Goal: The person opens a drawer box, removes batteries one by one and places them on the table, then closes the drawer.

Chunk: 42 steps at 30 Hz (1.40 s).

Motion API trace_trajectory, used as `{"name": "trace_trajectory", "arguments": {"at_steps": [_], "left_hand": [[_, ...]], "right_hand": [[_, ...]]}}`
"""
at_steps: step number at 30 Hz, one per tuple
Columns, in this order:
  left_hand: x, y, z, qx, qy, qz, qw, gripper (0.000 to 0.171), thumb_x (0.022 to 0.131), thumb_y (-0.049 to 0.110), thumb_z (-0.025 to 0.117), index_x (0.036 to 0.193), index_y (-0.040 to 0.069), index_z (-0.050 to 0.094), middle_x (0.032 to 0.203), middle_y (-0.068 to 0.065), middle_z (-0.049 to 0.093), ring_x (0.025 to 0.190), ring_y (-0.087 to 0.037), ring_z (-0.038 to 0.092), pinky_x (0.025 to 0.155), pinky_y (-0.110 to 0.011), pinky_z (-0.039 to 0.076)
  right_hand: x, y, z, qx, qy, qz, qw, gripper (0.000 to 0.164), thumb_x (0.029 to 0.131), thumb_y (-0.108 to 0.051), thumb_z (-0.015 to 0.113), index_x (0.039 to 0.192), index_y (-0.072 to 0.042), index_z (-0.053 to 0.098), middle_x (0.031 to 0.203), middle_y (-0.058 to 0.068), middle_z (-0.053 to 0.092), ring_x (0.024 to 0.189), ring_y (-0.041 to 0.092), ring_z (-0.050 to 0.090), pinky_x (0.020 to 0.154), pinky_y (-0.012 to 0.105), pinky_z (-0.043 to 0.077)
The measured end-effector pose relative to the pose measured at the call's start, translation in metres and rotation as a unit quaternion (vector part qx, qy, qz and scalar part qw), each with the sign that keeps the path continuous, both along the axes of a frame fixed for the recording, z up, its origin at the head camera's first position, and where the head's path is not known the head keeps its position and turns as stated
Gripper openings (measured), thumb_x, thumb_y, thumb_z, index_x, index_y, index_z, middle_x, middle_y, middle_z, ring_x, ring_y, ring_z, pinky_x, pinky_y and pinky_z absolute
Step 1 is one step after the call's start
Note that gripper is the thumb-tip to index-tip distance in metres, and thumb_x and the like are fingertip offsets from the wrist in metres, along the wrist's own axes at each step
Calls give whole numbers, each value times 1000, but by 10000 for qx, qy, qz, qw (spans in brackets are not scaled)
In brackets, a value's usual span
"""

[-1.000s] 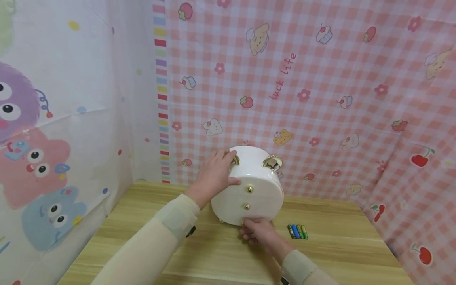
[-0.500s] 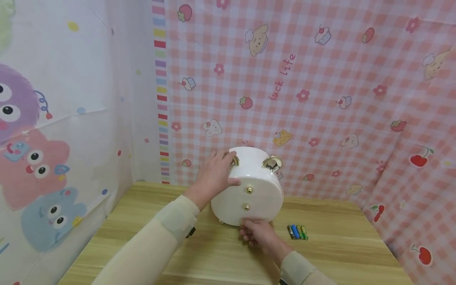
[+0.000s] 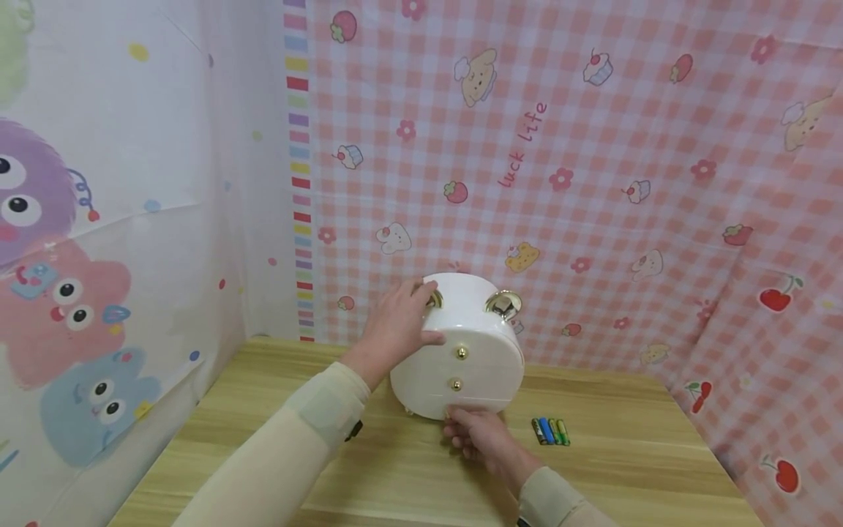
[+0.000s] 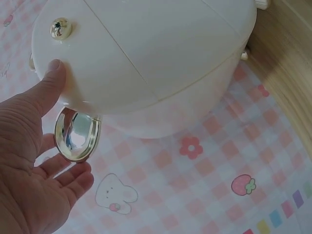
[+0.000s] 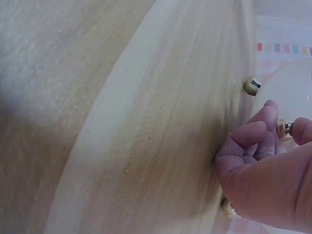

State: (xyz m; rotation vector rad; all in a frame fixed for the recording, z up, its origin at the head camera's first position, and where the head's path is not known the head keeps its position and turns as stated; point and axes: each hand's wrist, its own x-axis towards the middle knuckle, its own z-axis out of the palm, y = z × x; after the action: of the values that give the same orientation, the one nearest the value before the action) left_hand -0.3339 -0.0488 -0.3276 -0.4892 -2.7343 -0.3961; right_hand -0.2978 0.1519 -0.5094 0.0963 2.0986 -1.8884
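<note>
Two kinds of printed cloth close in the corner: pink check (image 3: 593, 132) behind the case and round to its right, scattered with strawberries, cupcakes and flowers, and white cloth (image 3: 171, 146) well to its left, with big-eyed cartoon creatures and coloured dots. A strip of coloured bars (image 3: 298, 161) edges the pink check, to the left of the case. Under the case is a table (image 3: 632, 468) with pale yellow-brown wood grain. Pink lettering (image 3: 522, 145) on the cloth above the case reads "luck life". The case (image 3: 490, 373) itself, round, white and glossy, stands upright on the table near the pink check, its flat face toward the person. Cream sleeves (image 3: 276, 454) reach to it from the front. At the upper left of the case, the left hand (image 3: 395, 322) is partly closed, thumb laid on the flat face and fingers bent behind a gold ear (image 4: 78, 131), holding the case there. At its bottom edge, the right hand (image 3: 481, 435) is nearly closed, thumb and forefinger pinching a small gold knob (image 5: 284, 128), the other fingers curled in. Just to the right of the case, four batteries (image 3: 550, 432) lie side by side, their labels too small to read. Two more knobs (image 3: 462, 353) sit one above the other on the middle of the case's face.
</note>
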Motion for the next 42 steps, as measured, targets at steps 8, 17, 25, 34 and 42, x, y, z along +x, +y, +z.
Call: {"name": "trace_trajectory", "arguments": {"at_steps": [8,17,25,34,42], "left_hand": [[-1,1,1,226,-128,-75,9996,96,83,50,90,162,17,46,166,-15,46,152,-35,48,122,-59,46],[0,-1,-1,422,-113,-180,9989,96,82,47,92,161,15,47,167,-16,44,150,-37,50,121,-59,47],[0,-1,-1,240,-122,-86,9996,97,83,50,90,162,16,46,167,-13,45,149,-36,52,119,-58,49],[1,0,-2,115,-225,34,9997,97,86,54,86,165,19,41,170,-13,40,138,-41,60,110,-60,55],[1,2,-2,235,-284,32,9993,96,87,51,87,165,17,41,170,-14,39,133,-43,63,109,-60,56]], "right_hand": [[5,1,3,-128,-154,113,9997,26,104,-36,66,98,-12,73,79,-7,74,65,6,58,56,20,42],[13,5,-2,27,-150,317,9994,30,105,-38,64,100,-10,74,82,-7,74,66,7,58,58,22,43],[24,8,-2,79,-186,483,9986,35,107,-41,62,102,-9,75,83,-8,74,68,7,58,60,23,44],[33,8,-2,46,-191,537,9984,37,107,-43,62,104,-9,75,84,-8,74,69,6,60,61,22,46],[38,9,-3,13,-294,449,9986,37,104,-46,65,104,-11,77,84,-9,75,70,6,61,62,22,47]]}}
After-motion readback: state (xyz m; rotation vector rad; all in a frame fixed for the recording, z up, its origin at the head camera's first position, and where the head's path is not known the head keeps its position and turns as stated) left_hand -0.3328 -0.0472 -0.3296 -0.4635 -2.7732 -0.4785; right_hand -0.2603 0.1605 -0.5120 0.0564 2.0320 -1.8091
